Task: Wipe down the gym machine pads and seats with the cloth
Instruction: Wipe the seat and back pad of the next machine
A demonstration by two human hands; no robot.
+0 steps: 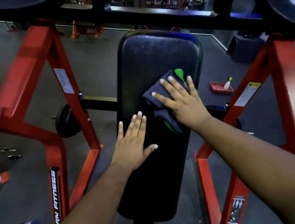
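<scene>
Wiping bench pad mid-length: right hand pressing cloth near right edge, fingers straight, spread. Left hand flat, fingers straight, bracing near left edge. Next: likely sweeping toward far end.

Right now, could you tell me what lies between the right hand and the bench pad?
In the head view, the folded dark cloth with green edging lies between them: the right hand presses it flat onto the bench pad.
</scene>
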